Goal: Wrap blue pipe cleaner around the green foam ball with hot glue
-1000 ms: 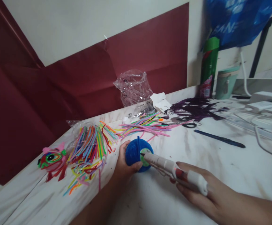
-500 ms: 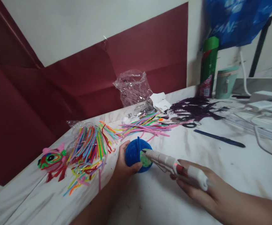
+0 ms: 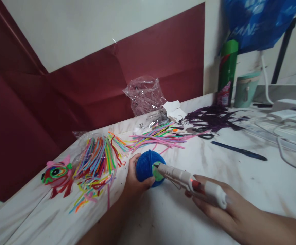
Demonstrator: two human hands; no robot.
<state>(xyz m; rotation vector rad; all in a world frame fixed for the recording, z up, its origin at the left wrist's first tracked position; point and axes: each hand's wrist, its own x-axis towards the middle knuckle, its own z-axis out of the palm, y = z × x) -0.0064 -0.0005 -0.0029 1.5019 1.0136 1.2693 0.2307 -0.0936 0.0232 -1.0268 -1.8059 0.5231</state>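
My left hand [image 3: 135, 177] is wrapped round a blue ball [image 3: 148, 166] covered in blue pipe cleaner, holding it on the white marbled table [image 3: 239, 177]. A green patch shows on the ball's right side. My right hand [image 3: 221, 207] grips a white glue gun [image 3: 191, 183], its nozzle touching the green patch. Heaps of coloured pipe cleaners [image 3: 99, 160] lie just left of and behind the ball.
A red and green pipe-cleaner figure [image 3: 57, 175] sits near the table's left edge. A crumpled clear bag [image 3: 145, 95], purple threads [image 3: 211, 120], a dark pen [image 3: 239, 150], a green can [image 3: 226, 73], a teal cup [image 3: 246, 89] and white cables [image 3: 288, 143] lie at the back and right.
The glue gun's tip has shifted slightly on the ball's green patch. Both hands and the ball stay almost where they were.
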